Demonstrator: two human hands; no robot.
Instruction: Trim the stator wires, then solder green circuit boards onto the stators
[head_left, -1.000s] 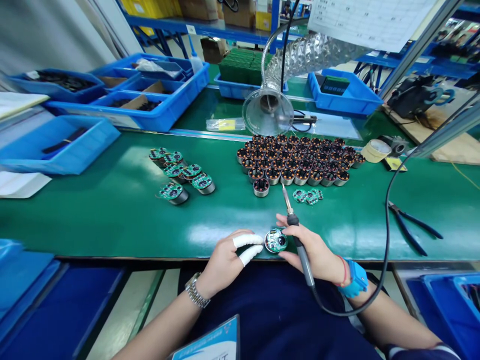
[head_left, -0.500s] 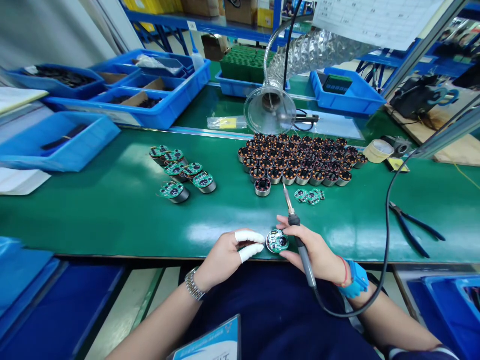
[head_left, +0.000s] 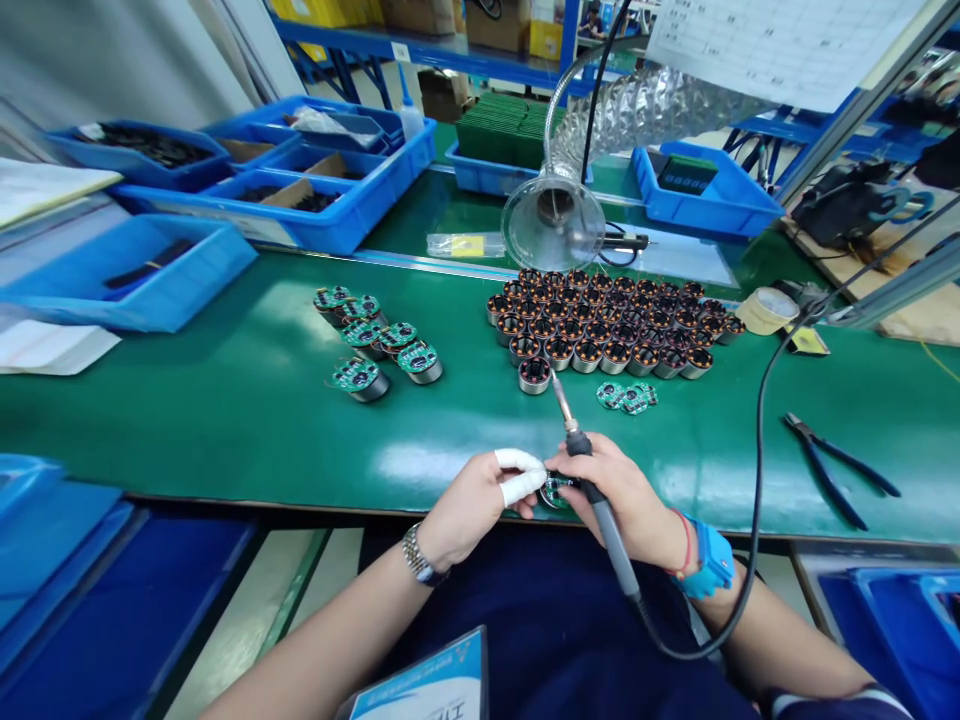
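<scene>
At the bench's near edge, a round green circuit board [head_left: 555, 491] with a metal rim is partly hidden under my fingers. My left hand [head_left: 480, 497] has white covers on two fingers, which pinch at the board's left edge. Held in my right hand [head_left: 619, 490] is a soldering iron [head_left: 609, 530], its tip pointing up and away from me. Fingertips of that same hand touch the board's upper and right sides. Just past the iron's tip stands a single motor stator [head_left: 535, 375], in front of a block of several stators [head_left: 600, 325] with copper windings.
Several board-topped stators [head_left: 360, 380] stand to the left. Loose circuit boards [head_left: 636, 399] lie right of the iron, and cutting pliers [head_left: 832, 460] farther right. A clear fume hood [head_left: 517, 230] hangs behind the stators. Blue bins [head_left: 360, 215] line the back; the iron's cable [head_left: 759, 480] loops at right.
My left hand has moved right, its covered fingers closing at the board's edge. My right fingers now cover more of the board, and the iron's tip has swung slightly left.
</scene>
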